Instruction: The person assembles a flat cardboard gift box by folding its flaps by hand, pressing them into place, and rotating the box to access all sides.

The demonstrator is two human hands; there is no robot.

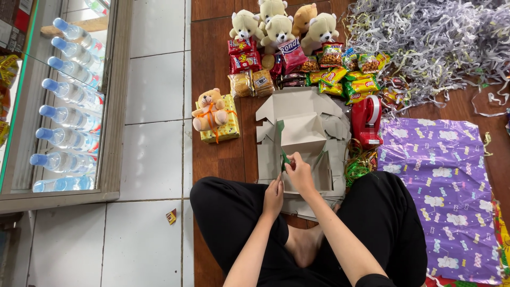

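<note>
I sit cross-legged on a wooden floor with a half-folded grey cardboard box (303, 133) in front of my knees, lying on a stack of flat box blanks (265, 159). My right hand (300, 172) pinches a green-lined flap at the box's near left corner. My left hand (273, 197) rests just below it, fingers together against the near edge of the cardboard; whether it grips anything I cannot tell.
A red tape dispenser (367, 121) stands right of the box. Purple wrapping paper (446, 186) lies further right. A small teddy tied on a yellow gift box (215, 117) sits left. Snack packets (319, 69), teddies (281, 24), shredded paper (435, 42) lie beyond. A bottle cabinet (64, 95) stands left.
</note>
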